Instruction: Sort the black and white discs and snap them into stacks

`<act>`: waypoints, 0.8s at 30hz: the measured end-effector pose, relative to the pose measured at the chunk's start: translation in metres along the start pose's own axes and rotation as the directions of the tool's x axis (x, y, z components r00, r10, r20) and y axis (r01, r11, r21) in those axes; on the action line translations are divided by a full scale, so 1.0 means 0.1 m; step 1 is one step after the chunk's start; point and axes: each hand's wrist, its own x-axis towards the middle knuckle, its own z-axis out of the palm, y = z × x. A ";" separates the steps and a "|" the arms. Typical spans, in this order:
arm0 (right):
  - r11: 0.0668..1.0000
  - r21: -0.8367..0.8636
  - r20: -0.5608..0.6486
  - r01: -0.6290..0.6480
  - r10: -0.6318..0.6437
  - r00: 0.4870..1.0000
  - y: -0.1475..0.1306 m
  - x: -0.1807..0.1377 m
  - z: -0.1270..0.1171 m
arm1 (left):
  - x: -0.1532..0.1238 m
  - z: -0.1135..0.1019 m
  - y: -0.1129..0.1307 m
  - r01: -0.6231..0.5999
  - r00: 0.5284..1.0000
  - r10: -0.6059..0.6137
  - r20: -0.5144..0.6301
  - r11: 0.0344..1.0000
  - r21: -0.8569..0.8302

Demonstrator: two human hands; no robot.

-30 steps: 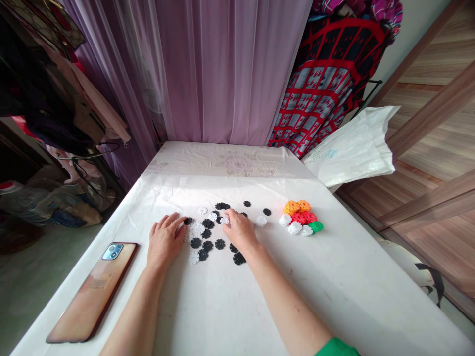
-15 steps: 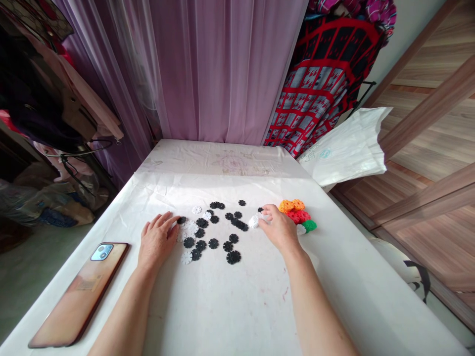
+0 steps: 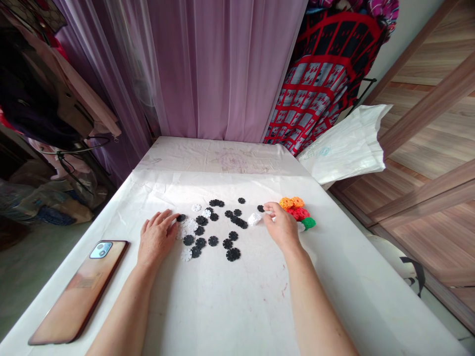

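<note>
My left hand (image 3: pixel 158 235) lies on the table with its fingers spread, its fingertips beside a black snowflake disc (image 3: pixel 181 217) at the edge of a white disc pile (image 3: pixel 189 227). Across from it, my right hand (image 3: pixel 282 226) has its fingers bent and apart, just right of a small stack of white discs (image 3: pixel 255 218). A single black disc (image 3: pixel 261 208) lies by its index fingertip. Something white shows under that hand, partly hidden. Between the hands are scattered several black discs (image 3: pixel 233 254) and a few white ones.
Orange discs (image 3: pixel 291 202), red discs (image 3: pixel 299 213) and a green disc (image 3: pixel 308 223) lie grouped beyond my right hand. A phone (image 3: pixel 79 291) rests on the white-covered table (image 3: pixel 222 306) at left. A white bag (image 3: pixel 347 146) stands off the right edge, and a purple curtain (image 3: pixel 211 69) hangs behind.
My right hand has drawn slightly right, away from the white stack, which now shows more fully. The left hand stays in place. The view has shifted a little.
</note>
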 end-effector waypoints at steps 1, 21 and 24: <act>1.000 -0.010 -0.007 -0.015 0.015 1.000 0.01 0.00 0.00 | 0.00 0.00 0.00 0.000 1.000 0.000 0.004 1.000 0.001; 0.980 -0.193 0.084 -0.046 0.063 0.994 -0.08 -0.06 -0.01 | 0.00 0.01 -0.01 -0.006 1.000 0.006 0.011 1.000 0.019; 0.980 -0.190 0.061 -0.052 0.065 0.996 -0.09 -0.06 -0.05 | 0.00 0.02 -0.01 -0.005 1.000 0.005 0.002 1.000 0.016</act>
